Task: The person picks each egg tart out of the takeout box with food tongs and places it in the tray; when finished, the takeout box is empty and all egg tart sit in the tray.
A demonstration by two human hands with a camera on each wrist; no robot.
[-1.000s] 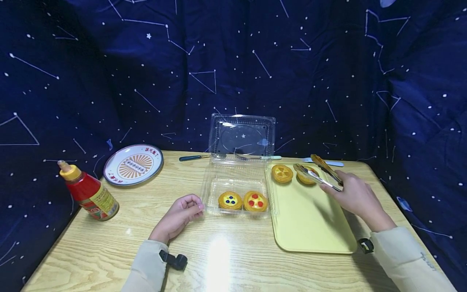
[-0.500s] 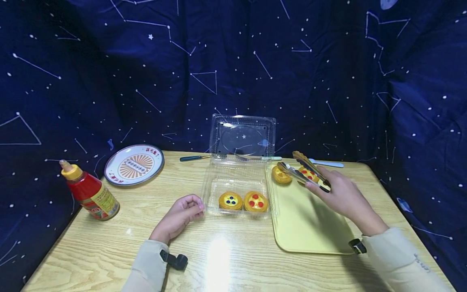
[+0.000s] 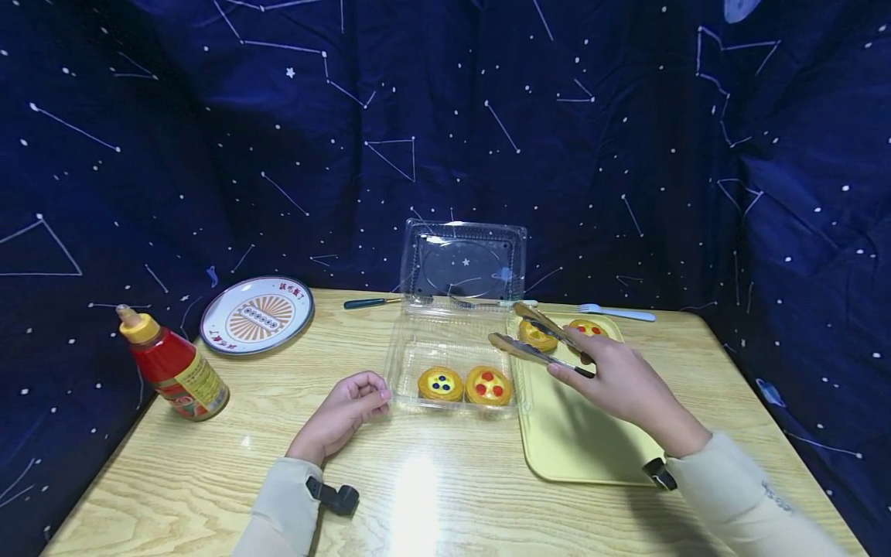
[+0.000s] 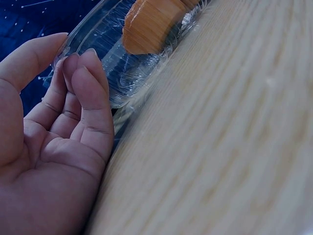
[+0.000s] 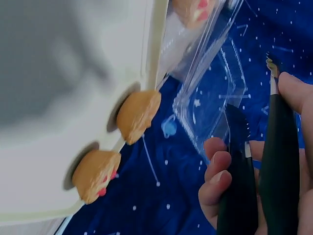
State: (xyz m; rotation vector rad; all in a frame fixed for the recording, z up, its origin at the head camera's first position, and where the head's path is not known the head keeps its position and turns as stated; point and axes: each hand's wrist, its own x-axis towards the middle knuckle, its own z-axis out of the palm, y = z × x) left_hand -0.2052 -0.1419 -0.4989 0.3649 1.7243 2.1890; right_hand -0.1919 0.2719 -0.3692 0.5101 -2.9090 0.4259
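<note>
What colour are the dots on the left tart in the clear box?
That tart has dark blue dots, clearest in the head view.

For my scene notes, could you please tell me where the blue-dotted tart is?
In the head view, the blue-dotted tart sits inside the clear container, just left of a red-dotted tart.

Four tarts (image 3: 488, 385), one clear container (image 3: 452, 352), one yellow tray (image 3: 578, 445), one pair of tongs (image 3: 545, 326); at left, one bottle (image 3: 179, 371), one plate (image 3: 257, 316); far, one fork (image 3: 623, 312), seemingly two other utensils (image 3: 364, 303).
</note>
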